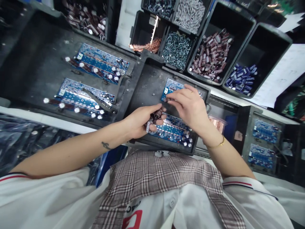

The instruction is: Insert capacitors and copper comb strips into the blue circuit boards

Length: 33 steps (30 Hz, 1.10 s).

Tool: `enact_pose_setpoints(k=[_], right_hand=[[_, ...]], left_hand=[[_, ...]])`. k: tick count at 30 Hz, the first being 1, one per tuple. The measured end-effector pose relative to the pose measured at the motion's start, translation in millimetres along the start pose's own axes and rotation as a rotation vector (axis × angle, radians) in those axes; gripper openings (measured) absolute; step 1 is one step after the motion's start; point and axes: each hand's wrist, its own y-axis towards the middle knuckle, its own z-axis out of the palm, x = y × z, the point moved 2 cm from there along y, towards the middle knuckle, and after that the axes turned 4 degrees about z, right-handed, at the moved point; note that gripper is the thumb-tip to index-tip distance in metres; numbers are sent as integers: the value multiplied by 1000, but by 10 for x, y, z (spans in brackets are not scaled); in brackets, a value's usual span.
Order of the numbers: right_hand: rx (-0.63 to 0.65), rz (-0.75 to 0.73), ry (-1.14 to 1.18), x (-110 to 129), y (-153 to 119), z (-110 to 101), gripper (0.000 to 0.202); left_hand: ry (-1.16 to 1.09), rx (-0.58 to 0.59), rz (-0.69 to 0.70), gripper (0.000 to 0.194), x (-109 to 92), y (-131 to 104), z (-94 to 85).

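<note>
In my left hand (140,122) lie several brown cylindrical capacitors (156,115), with the fingers curled round them. My right hand (189,106) is pinched over the left end of a blue circuit board (172,85), much of which it hides. A small brown capacitor (166,99) shows in part at its fingertips; whether it touches the board I cannot tell. Just below, a second blue circuit board (173,127) lies in the same black tray (145,90), partly behind my left hand. Silver-topped capacitors (187,141) stand at its right end.
At left, another black tray (43,41) holds two boards (102,60) with capacitors along their edges. Bins of brown capacitors (212,54), blue capacitors (241,79), small green-grey parts (176,49) and copper-coloured pieces (152,46) stand behind. More boards (265,130) lie far right.
</note>
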Motion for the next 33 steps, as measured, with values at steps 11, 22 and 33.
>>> enact_pose_setpoints(k=[11,22,33], right_hand=[[59,67,-147,-102,170,208,19],[90,115,-202,-42,227,201,22],[97,20,-225,-101,271,225,20]], left_hand=[[47,81,32,11,3,-76,-150],[-24,78,110,13,-6,-81,-203],[-38,51,80,12,-7,-50,-233]])
